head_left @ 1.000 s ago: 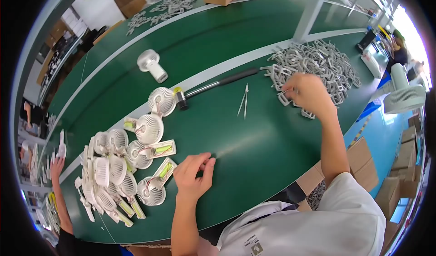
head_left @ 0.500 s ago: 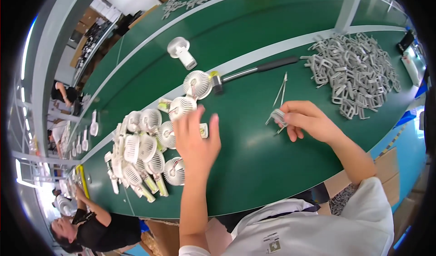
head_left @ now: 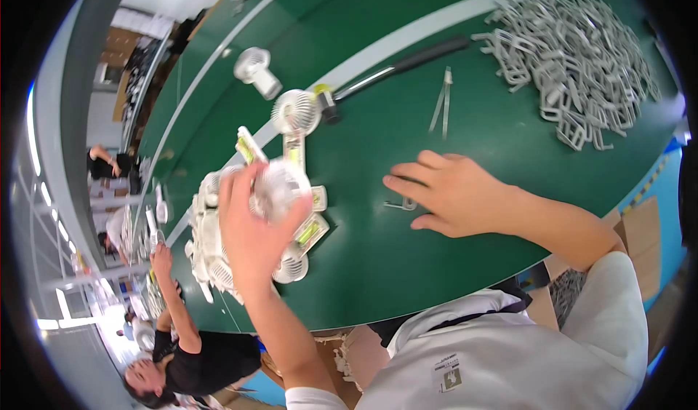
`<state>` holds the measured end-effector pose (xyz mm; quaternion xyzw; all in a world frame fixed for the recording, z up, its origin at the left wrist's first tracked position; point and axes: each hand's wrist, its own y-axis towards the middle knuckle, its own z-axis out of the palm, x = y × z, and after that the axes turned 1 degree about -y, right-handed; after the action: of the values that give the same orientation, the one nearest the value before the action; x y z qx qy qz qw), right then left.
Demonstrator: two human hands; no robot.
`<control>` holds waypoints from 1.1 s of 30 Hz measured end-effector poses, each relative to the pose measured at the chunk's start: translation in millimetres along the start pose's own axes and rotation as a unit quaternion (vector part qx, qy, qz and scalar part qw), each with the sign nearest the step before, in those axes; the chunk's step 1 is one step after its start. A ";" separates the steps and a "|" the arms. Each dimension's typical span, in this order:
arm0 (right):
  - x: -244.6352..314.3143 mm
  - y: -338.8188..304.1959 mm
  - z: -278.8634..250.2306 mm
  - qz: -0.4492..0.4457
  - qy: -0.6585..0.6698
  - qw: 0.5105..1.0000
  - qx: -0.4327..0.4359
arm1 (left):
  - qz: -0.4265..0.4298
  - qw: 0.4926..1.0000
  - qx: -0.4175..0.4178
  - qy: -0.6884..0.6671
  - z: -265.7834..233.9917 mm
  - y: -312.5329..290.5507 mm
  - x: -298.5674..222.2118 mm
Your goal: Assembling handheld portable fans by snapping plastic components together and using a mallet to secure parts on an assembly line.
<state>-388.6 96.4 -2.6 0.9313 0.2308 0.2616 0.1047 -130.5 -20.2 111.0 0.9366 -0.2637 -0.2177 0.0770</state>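
Observation:
My left hand (head_left: 254, 239) is curled round the round head of a white handheld fan (head_left: 282, 188), at the right side of a pile of fan parts. The fan is smeared by motion. My right hand (head_left: 458, 195) is spread palm-down low over the green table, its fingers apart. By its fingertips a small grey clip (head_left: 403, 205) lies on the table, partly hidden under the hand. Farther off lie metal tweezers (head_left: 443, 103). Another white fan (head_left: 294, 113), with a pale green piece in its handle, rests next to a hammer (head_left: 396, 69).
A large heap of grey clips (head_left: 567, 61) covers the far right of the table. White fans (head_left: 212, 239) are piled at the left, and one fan (head_left: 256, 72) lies beyond the pale strip. A co-worker in black (head_left: 218, 370) reaches in at the far left.
My left hand has moved left and taken hold of a fan. The right hand has let go of the grey clip, which now lies on the table. The view has shifted.

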 end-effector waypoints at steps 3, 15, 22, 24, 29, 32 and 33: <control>-2.3 -8.9 2.6 0.033 -0.004 0.999 0.031 | 0.094 0.992 0.079 0.013 -1.2 -59.4 -24.8; -17.2 -14.0 -14.2 -0.004 0.154 0.985 0.074 | 0.128 0.981 0.142 0.020 24.7 -161.5 -13.3; 0.9 -13.2 -13.4 -0.030 0.237 0.962 0.132 | 0.054 0.997 -0.004 0.055 80.3 -180.6 5.4; 2.2 -14.7 -8.5 -0.039 0.226 0.965 0.130 | 0.049 0.997 -0.018 0.049 82.6 -178.7 4.0; 13.0 -17.1 -3.5 -0.009 0.195 0.975 0.107 | 0.044 0.997 -0.039 0.041 86.9 -180.3 6.0; 19.3 -19.5 -3.2 -0.020 0.173 0.980 0.092 | 0.039 0.997 -0.046 0.041 87.8 -180.6 4.7; 17.7 -18.9 -3.4 -0.023 0.173 0.980 0.097 | 0.042 0.997 -0.050 0.041 88.3 -180.6 4.3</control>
<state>-384.1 121.7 2.1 0.8723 0.2914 0.3921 -0.0215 -83.7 128.3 -16.3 0.9277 -0.2886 -0.1882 0.1438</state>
